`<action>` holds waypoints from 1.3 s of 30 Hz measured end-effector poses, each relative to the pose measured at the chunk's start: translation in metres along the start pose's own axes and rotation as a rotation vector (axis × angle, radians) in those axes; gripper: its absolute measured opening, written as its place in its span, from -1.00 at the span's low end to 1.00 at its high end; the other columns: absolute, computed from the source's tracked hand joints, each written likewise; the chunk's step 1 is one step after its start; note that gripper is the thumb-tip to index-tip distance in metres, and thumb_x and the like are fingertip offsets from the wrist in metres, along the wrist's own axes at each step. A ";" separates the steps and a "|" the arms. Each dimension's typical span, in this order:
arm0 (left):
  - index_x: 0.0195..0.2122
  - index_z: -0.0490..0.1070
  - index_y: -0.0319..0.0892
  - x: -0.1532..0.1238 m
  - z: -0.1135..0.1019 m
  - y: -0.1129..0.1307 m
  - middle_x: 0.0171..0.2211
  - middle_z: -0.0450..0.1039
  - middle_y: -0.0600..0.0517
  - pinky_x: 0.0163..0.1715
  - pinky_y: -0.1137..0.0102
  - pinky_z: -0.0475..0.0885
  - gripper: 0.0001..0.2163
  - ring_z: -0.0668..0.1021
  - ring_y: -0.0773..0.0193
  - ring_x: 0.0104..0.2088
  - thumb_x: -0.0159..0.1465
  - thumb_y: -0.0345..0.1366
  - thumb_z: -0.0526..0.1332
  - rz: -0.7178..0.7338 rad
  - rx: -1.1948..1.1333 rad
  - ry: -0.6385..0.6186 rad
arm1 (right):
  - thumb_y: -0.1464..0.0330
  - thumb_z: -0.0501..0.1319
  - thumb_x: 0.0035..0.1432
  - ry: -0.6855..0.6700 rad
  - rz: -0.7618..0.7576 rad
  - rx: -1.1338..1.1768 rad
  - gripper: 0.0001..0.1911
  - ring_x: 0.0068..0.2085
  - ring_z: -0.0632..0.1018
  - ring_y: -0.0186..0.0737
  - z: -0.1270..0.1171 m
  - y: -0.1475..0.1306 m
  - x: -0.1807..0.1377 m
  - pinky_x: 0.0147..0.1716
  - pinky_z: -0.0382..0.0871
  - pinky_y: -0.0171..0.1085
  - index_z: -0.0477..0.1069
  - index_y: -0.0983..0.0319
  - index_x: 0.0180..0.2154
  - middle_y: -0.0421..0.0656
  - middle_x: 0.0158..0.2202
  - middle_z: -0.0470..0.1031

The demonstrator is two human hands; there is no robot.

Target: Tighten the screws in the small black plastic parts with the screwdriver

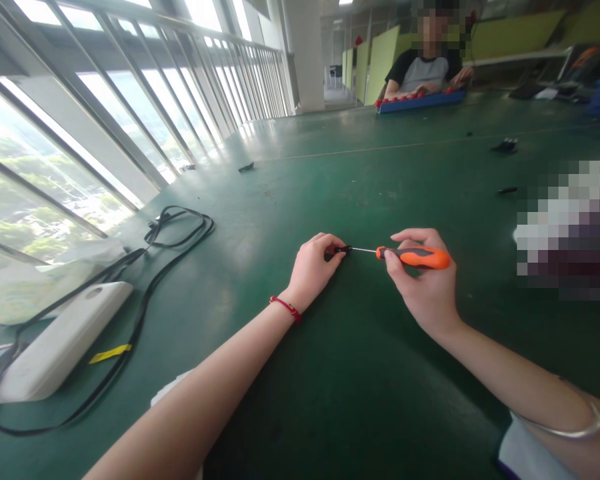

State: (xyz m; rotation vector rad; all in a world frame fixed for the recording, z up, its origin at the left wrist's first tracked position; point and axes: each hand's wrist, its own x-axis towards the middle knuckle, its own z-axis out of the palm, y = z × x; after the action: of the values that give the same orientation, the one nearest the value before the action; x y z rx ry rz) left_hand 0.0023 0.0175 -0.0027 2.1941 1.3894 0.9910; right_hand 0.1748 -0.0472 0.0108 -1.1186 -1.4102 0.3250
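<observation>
In my right hand [425,287] is a screwdriver [425,257] with an orange and dark grey handle, held nearly level. Its thin metal shaft points left, and the tip meets a small black part [343,249]. The fingers of my left hand [317,263] pinch that part low over the green table [300,193]. Most of the part is hidden by the fingers, so its exact kind does not show. A red cord bracelet [286,308] circles my left wrist.
On the left lie a white power strip [65,340] and a looped black cable [150,293] with a yellow tag [110,353]. Small black pieces [247,167] are scattered farther off. Across the table a person [425,70] sits behind a blue tray [423,101] with red pieces. Railings [145,87] border the left.
</observation>
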 end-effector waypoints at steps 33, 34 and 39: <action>-0.30 0.51 -0.16 -0.001 0.000 0.002 -0.32 0.52 0.04 -0.26 0.41 0.42 -0.91 0.53 0.29 -0.30 0.18 -0.42 0.23 0.013 -0.005 -0.022 | 0.35 0.26 0.08 -0.038 -0.018 -0.114 -0.92 -0.50 0.45 -0.29 0.000 0.001 -0.002 -0.40 0.34 -0.23 0.37 0.17 -0.37 -0.27 -0.52 0.40; -0.30 0.51 -0.16 -0.001 0.000 0.002 -0.32 0.52 0.04 -0.26 0.41 0.42 -0.90 0.53 0.29 -0.30 0.18 -0.42 0.23 0.016 -0.006 -0.021 | 0.36 0.26 0.07 -0.017 -0.041 -0.107 -0.92 -0.48 0.45 -0.29 0.000 0.001 -0.002 -0.38 0.36 -0.22 0.37 0.17 -0.35 -0.26 -0.49 0.41; -0.30 0.51 -0.16 0.000 -0.001 0.002 -0.32 0.52 0.04 -0.26 0.40 0.43 -0.90 0.53 0.29 -0.31 0.17 -0.42 0.24 0.014 -0.001 -0.020 | 0.45 0.27 0.00 0.034 -0.095 -0.003 -0.64 -0.46 0.43 -0.29 0.002 0.001 -0.002 -0.39 0.40 -0.23 0.26 0.16 -0.13 -0.29 -0.46 0.32</action>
State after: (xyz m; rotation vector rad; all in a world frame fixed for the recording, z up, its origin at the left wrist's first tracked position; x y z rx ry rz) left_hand 0.0032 0.0165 -0.0009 2.2103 1.3660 0.9720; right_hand 0.1731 -0.0469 0.0084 -1.0516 -1.4292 0.2348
